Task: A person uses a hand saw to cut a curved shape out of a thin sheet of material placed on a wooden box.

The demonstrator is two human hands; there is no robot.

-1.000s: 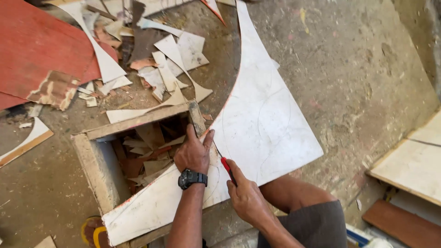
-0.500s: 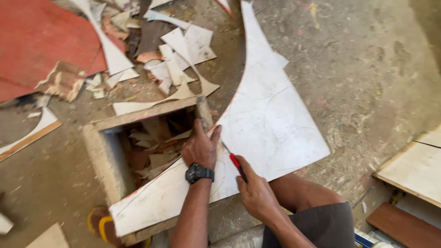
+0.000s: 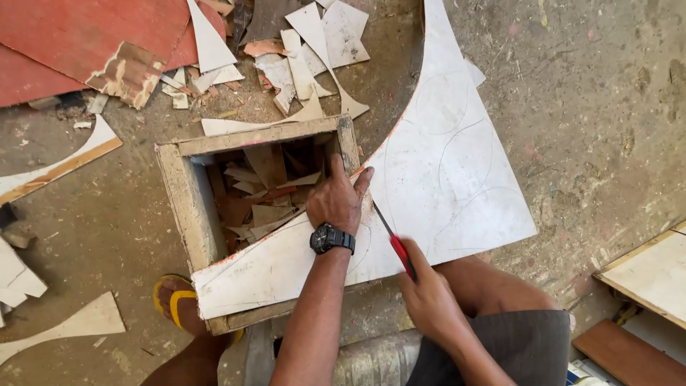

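A large white laminate sheet (image 3: 443, 164) with pencilled curves lies across the corner of an open wooden box (image 3: 187, 207). My left hand (image 3: 341, 200), with a black watch on its wrist, presses flat on the sheet at the box's right rim. My right hand (image 3: 429, 300) grips a red-handled cutter (image 3: 394, 243), its blade tip touching the sheet just right of my left hand.
The box holds several laminate offcuts (image 3: 261, 193). More white scraps (image 3: 307, 50) and a red board (image 3: 78, 36) lie beyond it. A foot in a yellow sandal (image 3: 175, 304) is by the box's near corner. Boards (image 3: 654, 275) lie at the right.
The view has shifted closer and the box now sits more to the centre. My right hand with the cutter has drawn slightly back along the sheet; my left hand stays pressed down.
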